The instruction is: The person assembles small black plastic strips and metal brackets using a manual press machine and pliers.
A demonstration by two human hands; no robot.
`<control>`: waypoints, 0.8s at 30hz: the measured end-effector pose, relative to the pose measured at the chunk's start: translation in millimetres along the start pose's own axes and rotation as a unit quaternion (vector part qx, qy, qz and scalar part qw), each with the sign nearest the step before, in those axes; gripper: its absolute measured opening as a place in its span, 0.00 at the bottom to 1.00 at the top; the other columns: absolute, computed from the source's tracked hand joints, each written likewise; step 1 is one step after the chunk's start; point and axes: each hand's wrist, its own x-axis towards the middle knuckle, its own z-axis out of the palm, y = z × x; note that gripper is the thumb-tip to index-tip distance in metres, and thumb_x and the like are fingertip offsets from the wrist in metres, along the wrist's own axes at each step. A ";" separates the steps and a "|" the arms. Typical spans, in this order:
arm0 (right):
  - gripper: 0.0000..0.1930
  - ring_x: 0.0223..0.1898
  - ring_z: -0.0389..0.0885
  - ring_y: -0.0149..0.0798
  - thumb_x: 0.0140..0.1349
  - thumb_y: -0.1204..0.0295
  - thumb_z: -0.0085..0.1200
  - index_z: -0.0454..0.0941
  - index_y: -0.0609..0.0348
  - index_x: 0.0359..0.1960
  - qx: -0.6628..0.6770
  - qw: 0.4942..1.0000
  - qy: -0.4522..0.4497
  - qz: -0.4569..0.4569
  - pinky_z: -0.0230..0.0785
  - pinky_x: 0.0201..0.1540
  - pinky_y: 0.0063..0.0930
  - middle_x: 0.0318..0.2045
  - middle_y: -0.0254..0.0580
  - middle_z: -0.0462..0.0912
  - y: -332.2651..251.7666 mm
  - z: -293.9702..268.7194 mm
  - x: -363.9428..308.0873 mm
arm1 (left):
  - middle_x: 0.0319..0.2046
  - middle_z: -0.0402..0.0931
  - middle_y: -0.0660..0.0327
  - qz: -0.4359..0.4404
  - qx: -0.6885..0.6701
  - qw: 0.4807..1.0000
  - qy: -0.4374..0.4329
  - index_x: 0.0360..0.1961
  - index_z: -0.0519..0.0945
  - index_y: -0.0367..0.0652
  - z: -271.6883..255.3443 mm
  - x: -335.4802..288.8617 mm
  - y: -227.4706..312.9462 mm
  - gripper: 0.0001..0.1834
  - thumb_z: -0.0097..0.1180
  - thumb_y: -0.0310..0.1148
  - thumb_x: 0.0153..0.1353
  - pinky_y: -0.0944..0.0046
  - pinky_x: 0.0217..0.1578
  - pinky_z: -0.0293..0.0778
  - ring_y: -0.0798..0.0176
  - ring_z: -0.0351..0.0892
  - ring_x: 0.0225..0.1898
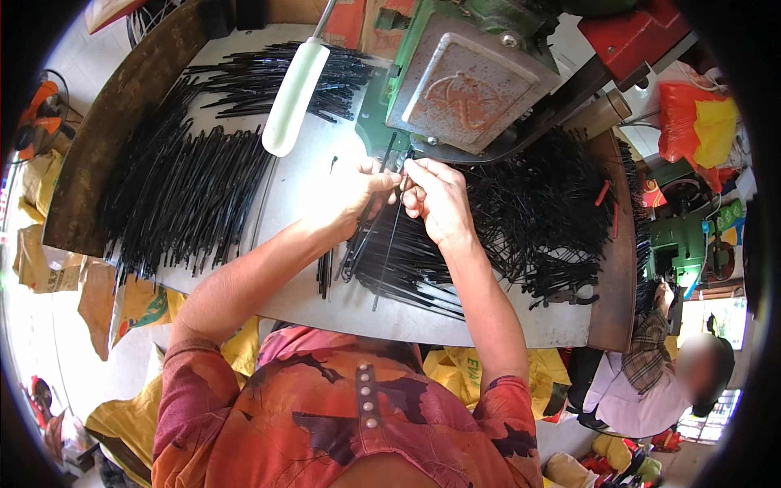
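Lying across the left of the frame, a row of black rods (pixel 191 191) covers the pale tabletop (pixel 285 297). At centre, the left hand (pixel 362 193) pinches a thin black rod (pixel 391 244), which slants down toward the lower middle. Just beside it, the right hand (pixel 439 195) is drawn narrow near the rod's top; its exact grip is hidden. Fingertips so near the green machine (pixel 376 114) could get nipped if it moved. Further right, the tangled heap (pixel 541 203) could snag a sleeveless forearm or slide, from loose piling.
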 end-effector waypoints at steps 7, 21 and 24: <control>0.10 0.13 0.70 0.26 0.55 0.69 0.49 0.71 0.65 0.25 -0.046 0.997 -0.015 0.053 0.60 0.12 0.15 0.18 0.37 0.72 -6.8 -7.3 -9.1 | 0.12 0.68 0.61 -0.006 0.006 1.000 0.019 0.16 0.71 0.38 1.3 0.1 4.3 0.06 0.54 0.23 0.46 0.73 0.10 0.53 0.71 0.59 0.09; 0.14 0.25 0.73 0.36 0.42 0.72 0.57 0.71 0.64 0.31 -0.649 0.744 -0.157 -0.028 0.65 0.29 0.27 0.29 0.41 0.73 -44.7 -66.3 -125.2 | 0.12 0.68 0.66 -0.014 0.190 0.981 -0.034 0.14 0.69 0.44 -18.0 3.3 35.0 0.11 0.55 0.31 0.49 0.78 0.09 0.48 0.78 0.55 0.07; 0.15 0.31 0.73 0.40 0.44 0.72 0.55 0.69 0.62 0.33 -0.722 0.675 -0.149 -0.041 0.66 0.32 0.33 0.32 0.42 0.71 -34.5 -64.4 -141.7 | 0.12 0.68 0.67 -0.021 0.277 0.959 -0.055 0.14 0.68 0.45 -35.9 -4.1 48.4 0.12 0.54 0.32 0.51 0.78 0.09 0.49 0.78 0.56 0.08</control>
